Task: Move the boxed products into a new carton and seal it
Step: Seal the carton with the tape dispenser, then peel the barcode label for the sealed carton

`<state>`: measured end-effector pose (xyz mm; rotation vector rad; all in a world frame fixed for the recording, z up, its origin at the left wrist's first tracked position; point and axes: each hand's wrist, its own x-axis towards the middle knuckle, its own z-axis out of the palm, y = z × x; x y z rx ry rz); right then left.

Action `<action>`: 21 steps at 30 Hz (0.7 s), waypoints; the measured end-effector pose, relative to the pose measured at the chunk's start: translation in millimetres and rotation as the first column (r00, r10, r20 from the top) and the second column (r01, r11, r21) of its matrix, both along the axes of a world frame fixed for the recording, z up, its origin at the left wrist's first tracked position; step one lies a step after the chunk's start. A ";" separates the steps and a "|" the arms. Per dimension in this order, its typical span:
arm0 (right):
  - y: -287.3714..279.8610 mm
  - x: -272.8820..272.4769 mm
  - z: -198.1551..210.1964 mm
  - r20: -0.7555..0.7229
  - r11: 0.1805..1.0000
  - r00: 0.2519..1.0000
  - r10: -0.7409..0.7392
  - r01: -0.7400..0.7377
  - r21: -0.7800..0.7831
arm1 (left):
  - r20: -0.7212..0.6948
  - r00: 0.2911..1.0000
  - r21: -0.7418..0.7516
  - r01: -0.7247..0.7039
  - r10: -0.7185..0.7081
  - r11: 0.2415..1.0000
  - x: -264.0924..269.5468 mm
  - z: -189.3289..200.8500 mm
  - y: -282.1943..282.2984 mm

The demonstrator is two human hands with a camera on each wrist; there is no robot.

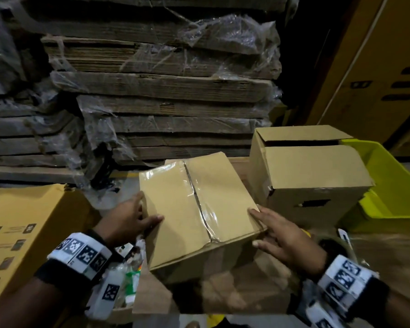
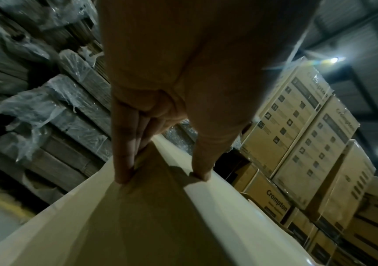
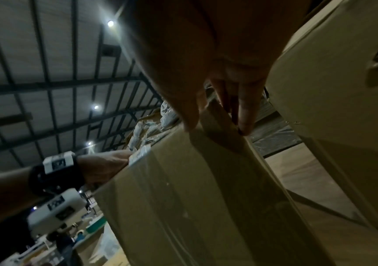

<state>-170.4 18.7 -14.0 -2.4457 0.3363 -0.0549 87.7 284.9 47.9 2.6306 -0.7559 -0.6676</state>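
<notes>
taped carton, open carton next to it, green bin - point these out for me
taped carton [image 1: 213, 185], head view, on its top panel right of the taped seam.
open carton [image 1: 313, 166], head view, on its near top flap.
green bin [image 1: 398, 185], head view, on its inner wall.

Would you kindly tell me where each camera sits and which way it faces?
Head: worn on the head, looking forward and down at the taped carton; left hand and right hand show.
Left wrist: looks along the left hand up at stacked printed boxes.
Right wrist: looks along the right hand up at roof beams.
Shared: all three show the carton.
</notes>
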 end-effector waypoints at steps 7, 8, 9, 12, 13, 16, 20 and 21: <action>-8.4 2.2 -2.0 0.087 0.988 0.987 -0.138 0.144 -0.062 | -0.009 0.994 -0.147 -0.113 0.113 0.983 -14.5 -8.6 -18.9; -8.4 2.7 0.0 0.071 0.989 0.990 -0.126 0.131 -0.071 | -0.018 0.987 -0.155 -0.163 0.162 0.974 -11.6 -10.3 -18.7; -7.8 3.6 1.8 0.049 0.989 0.992 -0.118 0.121 -0.081 | 0.008 0.978 -0.158 -0.205 0.209 0.966 -6.9 -11.2 -19.8; -7.0 7.1 5.9 0.002 0.985 0.994 -0.108 0.107 -0.135 | 0.145 0.956 -0.168 -0.231 0.255 0.958 11.5 -9.7 -27.6; -8.2 7.7 6.7 0.005 0.984 0.994 -0.106 0.106 -0.141 | 0.160 0.958 -0.169 -0.210 0.237 0.963 17.9 -9.8 -32.2; -12.8 5.2 6.4 0.033 0.986 0.995 -0.097 0.101 -0.134 | 0.122 0.980 -0.152 -0.140 0.159 0.979 24.6 -6.4 -48.5; -6.7 -0.9 -2.0 0.101 0.984 0.985 -0.139 0.149 -0.095 | 0.155 0.985 -0.113 -0.059 0.076 0.992 22.8 -10.2 -63.5; -4.4 0.4 -4.9 0.115 0.985 0.984 -0.139 0.149 -0.090 | 0.182 0.981 -0.070 -0.054 0.066 0.996 21.9 -9.8 -63.2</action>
